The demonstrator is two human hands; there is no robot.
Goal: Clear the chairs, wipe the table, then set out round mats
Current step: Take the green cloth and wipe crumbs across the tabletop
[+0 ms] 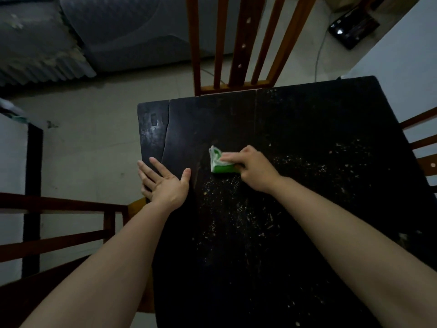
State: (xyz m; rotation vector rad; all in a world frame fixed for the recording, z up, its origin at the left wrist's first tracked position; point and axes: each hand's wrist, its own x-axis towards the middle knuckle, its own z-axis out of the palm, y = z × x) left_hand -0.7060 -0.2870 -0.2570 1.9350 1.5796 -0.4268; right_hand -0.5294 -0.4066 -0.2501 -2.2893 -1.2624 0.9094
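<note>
A dark wooden table (307,119) fills the middle and right of the view, strewn with pale crumbs (236,209) across its near and right parts. My right hand (253,169) grips a folded green and white cloth (220,162) and presses it on the tabletop. My left hand (163,183) is held palm up with straight fingers at the table's left edge, level with the top. No round mats are in view.
A slatted wooden chair (236,43) stands at the table's far side, another chair (59,221) at the left, and a third chair (423,138) at the right edge. A grey sofa (94,31) lies beyond on the pale floor. A black device (352,29) sits at the far right.
</note>
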